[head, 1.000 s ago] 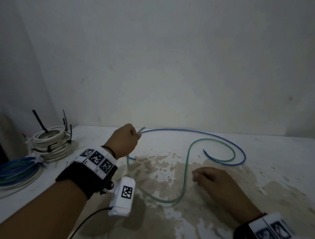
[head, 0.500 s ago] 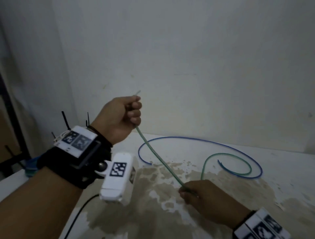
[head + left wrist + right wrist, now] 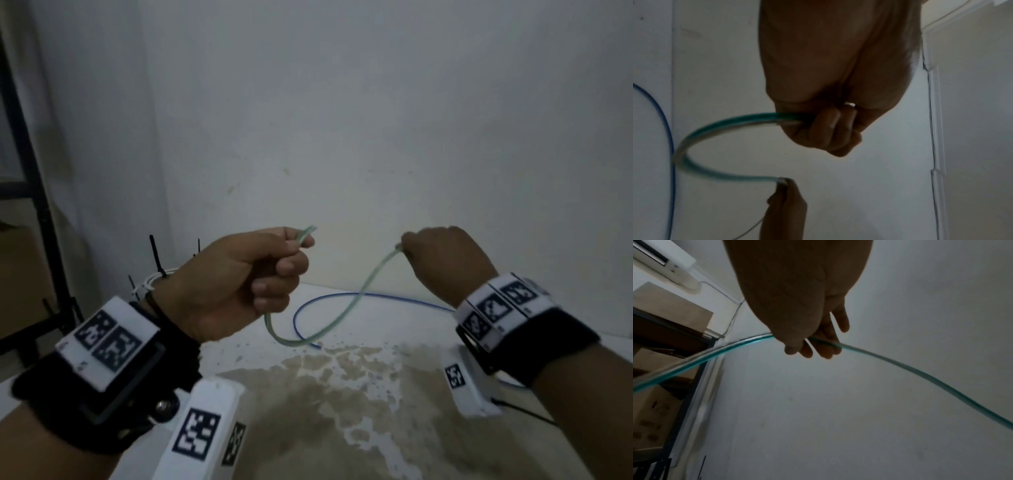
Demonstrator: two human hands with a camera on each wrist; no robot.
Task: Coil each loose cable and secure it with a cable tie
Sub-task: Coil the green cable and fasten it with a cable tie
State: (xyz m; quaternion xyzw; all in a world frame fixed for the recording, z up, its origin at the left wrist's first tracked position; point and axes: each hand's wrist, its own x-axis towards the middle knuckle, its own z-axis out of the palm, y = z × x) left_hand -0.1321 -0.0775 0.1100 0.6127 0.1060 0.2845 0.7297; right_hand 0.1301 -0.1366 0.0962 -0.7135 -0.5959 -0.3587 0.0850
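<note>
Each bare forearm carries a broad black strap at the wrist. On the left wrist strap, lower left of the head view, sits a white plate printed with two black square markers, a silver screw below it. A white camera block with another marker hangs beneath. The right wrist strap bears a white marker band and a white block trailing a thin black cable.

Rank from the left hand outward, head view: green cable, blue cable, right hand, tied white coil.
1. green cable: gripped in the left hand itself.
2. tied white coil: just behind its wrist, on the table.
3. blue cable: on the table, to its right.
4. right hand: farthest right, pinching the green cable.
</note>
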